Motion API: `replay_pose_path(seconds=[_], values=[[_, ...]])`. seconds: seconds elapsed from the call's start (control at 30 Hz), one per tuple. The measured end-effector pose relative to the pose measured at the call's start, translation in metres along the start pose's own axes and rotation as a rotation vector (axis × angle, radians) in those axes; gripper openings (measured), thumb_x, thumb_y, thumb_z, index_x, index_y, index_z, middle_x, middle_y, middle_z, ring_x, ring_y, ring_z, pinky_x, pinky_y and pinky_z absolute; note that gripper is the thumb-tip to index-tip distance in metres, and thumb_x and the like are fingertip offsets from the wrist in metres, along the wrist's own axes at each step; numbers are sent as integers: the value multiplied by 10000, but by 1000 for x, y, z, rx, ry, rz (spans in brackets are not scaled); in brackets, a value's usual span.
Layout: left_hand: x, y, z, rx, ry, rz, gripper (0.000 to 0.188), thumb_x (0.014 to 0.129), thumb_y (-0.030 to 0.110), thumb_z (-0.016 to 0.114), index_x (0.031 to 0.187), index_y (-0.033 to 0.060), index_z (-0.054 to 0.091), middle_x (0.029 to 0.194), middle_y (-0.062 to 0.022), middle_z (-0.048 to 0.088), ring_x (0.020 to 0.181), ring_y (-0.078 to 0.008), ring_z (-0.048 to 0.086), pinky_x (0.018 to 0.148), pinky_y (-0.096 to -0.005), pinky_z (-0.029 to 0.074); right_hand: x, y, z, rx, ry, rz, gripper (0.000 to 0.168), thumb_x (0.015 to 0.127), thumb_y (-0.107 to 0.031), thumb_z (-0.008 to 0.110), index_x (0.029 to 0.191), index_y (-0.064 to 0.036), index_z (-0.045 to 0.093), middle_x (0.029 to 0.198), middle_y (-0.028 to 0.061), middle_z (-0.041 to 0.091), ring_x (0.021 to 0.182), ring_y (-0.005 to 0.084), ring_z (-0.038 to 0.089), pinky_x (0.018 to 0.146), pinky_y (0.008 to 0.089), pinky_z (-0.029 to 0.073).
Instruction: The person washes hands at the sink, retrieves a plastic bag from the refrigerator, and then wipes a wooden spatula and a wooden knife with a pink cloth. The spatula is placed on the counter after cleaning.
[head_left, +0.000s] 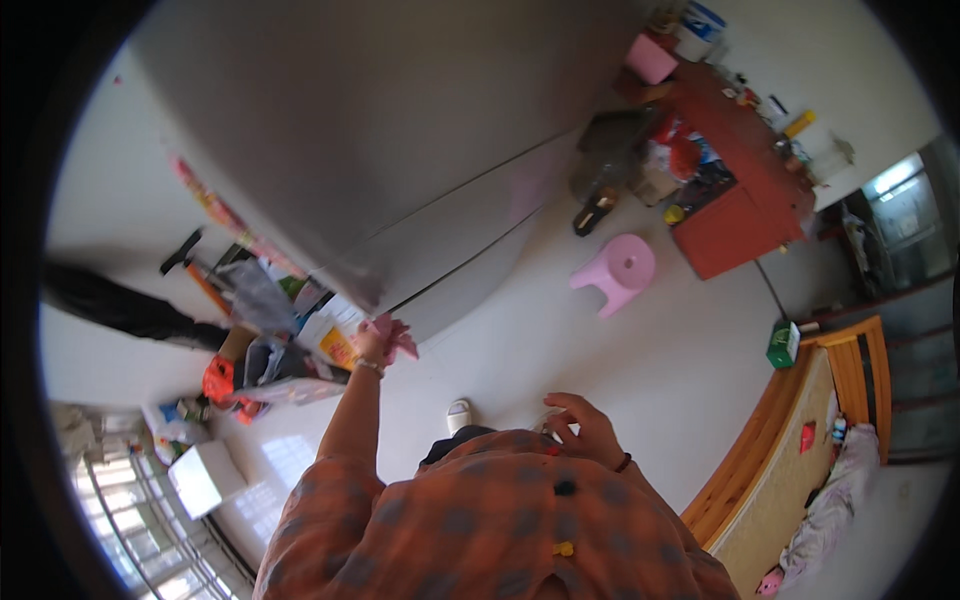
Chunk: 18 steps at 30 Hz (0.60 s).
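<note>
My left hand (368, 345) grips a pink cloth (396, 335) against the left edge of a tall grey refrigerator (420, 150), near its lower door seam. The cloth bunches out between my fingers and hangs to the right. In front of my body, my right hand (589, 429) is held low with its fingers bent and apart, and I see nothing in it. A pale slipper (459, 415) shows on one foot below me.
A pink plastic stool (626, 264) stands on the floor to the right. Beyond it is a cluttered red desk (739, 232). A wooden bench (757, 435) runs along the right side. Bags and boxes (277, 360) crowd the floor left of the refrigerator. A white box (204, 476) sits near the window.
</note>
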<state>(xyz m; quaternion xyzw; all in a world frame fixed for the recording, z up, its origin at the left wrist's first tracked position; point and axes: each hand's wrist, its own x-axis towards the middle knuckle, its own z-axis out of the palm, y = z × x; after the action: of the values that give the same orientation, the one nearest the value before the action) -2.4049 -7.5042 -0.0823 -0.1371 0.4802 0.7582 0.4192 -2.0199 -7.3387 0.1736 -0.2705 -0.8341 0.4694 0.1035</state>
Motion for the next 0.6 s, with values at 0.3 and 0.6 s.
replay_pose_path(seconds=[0.3,0.6], values=[[39,-11,-9,-13,-83,-105,202,850,66,512,1025,50,413,723,-205,598,622,-324,646,477,-413,534,-14,-3,-26,-58,4,229,266,860,-217,588,1100,-104,562,1118,56,586,781,166,640,697,285,499],[32,-72,-12,455,284,398,284,870,62,502,1106,53,344,693,-159,591,531,-252,634,405,-332,489,-30,8,-43,-221,-183,243,259,865,-221,574,1100,-113,561,1104,67,587,795,166,642,708,297,498]])
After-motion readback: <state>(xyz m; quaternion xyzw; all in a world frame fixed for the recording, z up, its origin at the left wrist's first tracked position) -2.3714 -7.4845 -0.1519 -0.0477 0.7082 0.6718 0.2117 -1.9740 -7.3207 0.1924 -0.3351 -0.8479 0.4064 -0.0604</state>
